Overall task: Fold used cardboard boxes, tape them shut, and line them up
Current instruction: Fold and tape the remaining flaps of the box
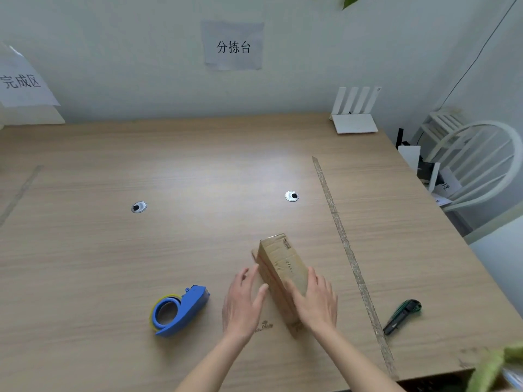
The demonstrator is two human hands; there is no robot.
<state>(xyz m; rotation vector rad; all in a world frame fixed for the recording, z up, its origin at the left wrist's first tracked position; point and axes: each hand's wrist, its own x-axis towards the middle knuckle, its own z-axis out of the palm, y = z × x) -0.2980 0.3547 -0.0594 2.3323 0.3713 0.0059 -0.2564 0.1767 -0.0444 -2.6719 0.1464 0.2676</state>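
Cardboard box [283, 274] on table [113, 264], flanked by left hand [243, 302] and right hand [315, 302], fingers straight, pressing, grasping nothing; tape dispenser [178, 309] left.

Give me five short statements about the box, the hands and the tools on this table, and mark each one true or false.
1. Both hands are on the cardboard box. True: the left hand and right hand flank it.
2. The tape dispenser is red. False: it is blue.
3. The utility knife lies beyond the tape strip on the table, to the box's right. True.
4. The left hand holds the dispenser. False: the dispenser lies untouched on the table.
5. The knife rests on top of the box. False: it lies on the table, apart from it.
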